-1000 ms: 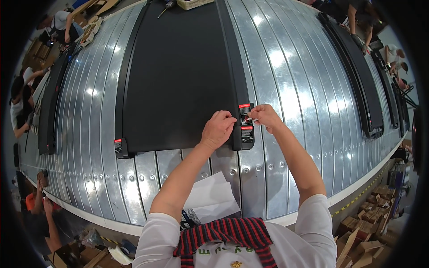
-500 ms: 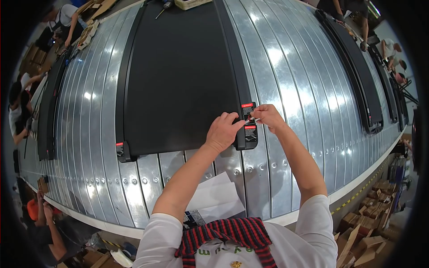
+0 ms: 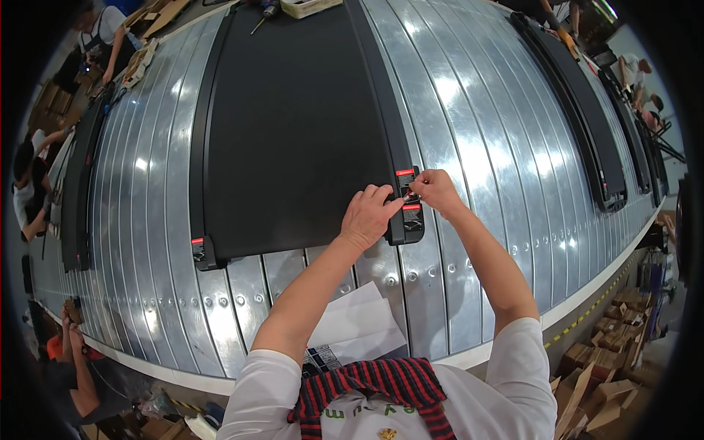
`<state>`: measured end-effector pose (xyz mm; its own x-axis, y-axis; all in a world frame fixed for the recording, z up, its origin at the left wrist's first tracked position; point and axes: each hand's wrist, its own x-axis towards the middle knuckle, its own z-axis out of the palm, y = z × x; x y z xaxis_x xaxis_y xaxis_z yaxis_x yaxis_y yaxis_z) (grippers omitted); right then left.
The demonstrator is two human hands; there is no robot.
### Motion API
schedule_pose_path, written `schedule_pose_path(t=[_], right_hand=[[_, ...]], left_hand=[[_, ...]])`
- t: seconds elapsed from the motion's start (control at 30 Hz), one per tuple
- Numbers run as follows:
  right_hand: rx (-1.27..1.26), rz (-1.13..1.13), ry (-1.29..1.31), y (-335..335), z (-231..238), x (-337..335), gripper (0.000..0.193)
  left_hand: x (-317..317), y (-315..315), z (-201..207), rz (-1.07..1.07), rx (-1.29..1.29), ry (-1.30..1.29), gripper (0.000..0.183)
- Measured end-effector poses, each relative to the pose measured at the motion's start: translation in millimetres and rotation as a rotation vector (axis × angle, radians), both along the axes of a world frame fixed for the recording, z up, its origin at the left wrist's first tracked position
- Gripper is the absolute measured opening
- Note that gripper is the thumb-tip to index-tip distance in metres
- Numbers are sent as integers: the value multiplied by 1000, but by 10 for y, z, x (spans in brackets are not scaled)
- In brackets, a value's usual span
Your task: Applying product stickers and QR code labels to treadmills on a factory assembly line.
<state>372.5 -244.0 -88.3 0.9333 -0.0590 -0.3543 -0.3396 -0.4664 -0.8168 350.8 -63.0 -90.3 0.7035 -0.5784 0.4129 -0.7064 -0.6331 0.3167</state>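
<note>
A long black walking-pad treadmill (image 3: 293, 132), with a flat belt and raised side rails, lies lengthwise before me. My left hand (image 3: 367, 216) rests over its near right corner, fingers bent and thumb reaching to the end cap. Just right of it, my right hand (image 3: 438, 192) pinches at the same spot. Between the fingertips shows a small pale, shiny bit, too small to name. Under the fingers sit red-topped black warning labels (image 3: 412, 217) on the end cap. Another such label (image 3: 198, 249) is on the near left cap.
The treadmill lies on a ribbed metal work surface (image 3: 484, 242). White paper sheets (image 3: 363, 323) lie at its near edge. A screwdriver-like tool (image 3: 265, 16) and a tray (image 3: 312, 6) are at the far end. More black decks (image 3: 572, 110) flank it, with people beside them. Cardboard boxes (image 3: 601, 352) fill the lower right.
My right hand has drawn slightly closer to the end cap, its fingertips now tighter on the label area. The left hand stays nearly in place. The view has shifted a little.
</note>
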Motion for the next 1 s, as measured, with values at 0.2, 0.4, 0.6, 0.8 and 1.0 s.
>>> schedule_pose_path(t=[0.2,0.4,0.6,0.8,1.0], right_hand=[[-719,222,-364,173,317,-200,37],[-378,-39,-57,75,-53,-153,73],[-204,-362,-128,185,-192,110,73],[131,-342,53,203,-110,18,73],[15,-338,113,165,-198,-309,68]], left_hand=[[-22,56,-24,-8,-19,-4,22],[22,54,-14,-20,-128,112,23],[-449,535,208,-8,-508,463,21],[-1483,1297,198,37,127,513,54],[-2041,1455,23,238,266,709,65]])
